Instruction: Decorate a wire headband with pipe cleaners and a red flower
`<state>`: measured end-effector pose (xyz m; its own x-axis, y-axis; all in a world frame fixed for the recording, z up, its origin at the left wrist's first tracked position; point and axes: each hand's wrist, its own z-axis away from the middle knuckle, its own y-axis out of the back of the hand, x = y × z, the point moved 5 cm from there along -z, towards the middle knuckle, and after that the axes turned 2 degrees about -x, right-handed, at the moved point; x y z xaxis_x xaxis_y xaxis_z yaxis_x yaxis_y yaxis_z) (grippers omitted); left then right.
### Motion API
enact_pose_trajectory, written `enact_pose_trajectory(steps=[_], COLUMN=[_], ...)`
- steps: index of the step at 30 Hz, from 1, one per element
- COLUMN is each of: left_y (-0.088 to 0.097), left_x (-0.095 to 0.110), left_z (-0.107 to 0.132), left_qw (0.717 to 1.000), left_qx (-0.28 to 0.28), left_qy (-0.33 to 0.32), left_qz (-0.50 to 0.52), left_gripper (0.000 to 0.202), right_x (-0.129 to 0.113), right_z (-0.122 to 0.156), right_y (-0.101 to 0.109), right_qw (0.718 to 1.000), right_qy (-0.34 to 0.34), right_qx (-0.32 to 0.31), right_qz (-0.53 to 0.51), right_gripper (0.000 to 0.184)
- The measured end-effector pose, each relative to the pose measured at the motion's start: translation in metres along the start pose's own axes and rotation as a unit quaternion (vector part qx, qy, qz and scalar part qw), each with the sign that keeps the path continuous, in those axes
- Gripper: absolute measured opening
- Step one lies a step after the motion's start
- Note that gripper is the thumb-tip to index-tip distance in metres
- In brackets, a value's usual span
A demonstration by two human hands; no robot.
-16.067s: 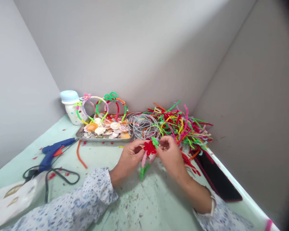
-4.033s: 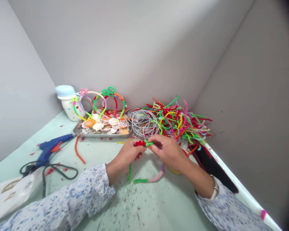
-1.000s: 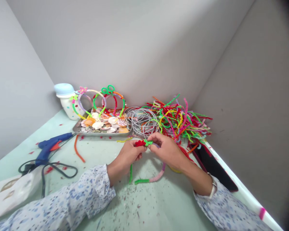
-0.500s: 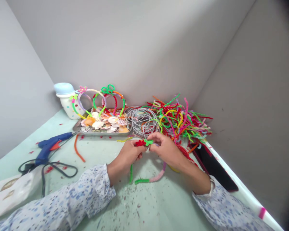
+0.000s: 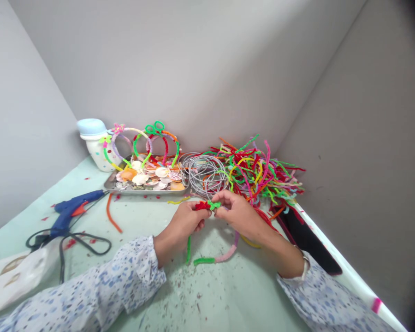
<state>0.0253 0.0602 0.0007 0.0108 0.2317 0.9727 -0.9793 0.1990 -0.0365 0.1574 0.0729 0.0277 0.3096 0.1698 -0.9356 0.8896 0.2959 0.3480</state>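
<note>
Between my two hands is a headband [image 5: 225, 254] wrapped in pipe cleaner, its green, pink and purple band curving down toward me. My left hand [image 5: 187, 216] is closed on it near a red pipe-cleaner piece [image 5: 202, 205]. Pinched beside a small green pipe-cleaner shape [image 5: 214, 205], my right hand [image 5: 237, 214] grips the same band from the other side. The fingers hide part of the band at the top. Just beyond my hands lies a coil of grey wire [image 5: 207, 175].
A metal tray [image 5: 145, 192] of seashells stands at the back, with finished headbands [image 5: 151, 138] above it and a white bottle [image 5: 98, 152] behind. Right of it is a pipe-cleaner heap [image 5: 259, 170], then a dark phone-like slab [image 5: 309, 242]. A blue glue gun [image 5: 67, 207] with its cord lies left.
Very little differs. Both hands keep their hold on the headband, and the red and green pieces have turned slightly between the fingers.
</note>
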Motion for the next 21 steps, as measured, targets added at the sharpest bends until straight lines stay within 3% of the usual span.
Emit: enact_pose_trajectory(steps=[21], left_y=[0.0039], left_x=[-0.0001], left_z=[0.0024], left_qw=[0.998], left_qx=[0.056], left_qy=[-0.001], left_qz=[0.005], left_gripper=[0.010], right_x=[-0.0004], right_z=[-0.0011], right_y=[0.0016], right_qw=[0.999], right_qy=[-0.023], right_qx=[0.032], right_qz=[-0.014], right_gripper=[0.033])
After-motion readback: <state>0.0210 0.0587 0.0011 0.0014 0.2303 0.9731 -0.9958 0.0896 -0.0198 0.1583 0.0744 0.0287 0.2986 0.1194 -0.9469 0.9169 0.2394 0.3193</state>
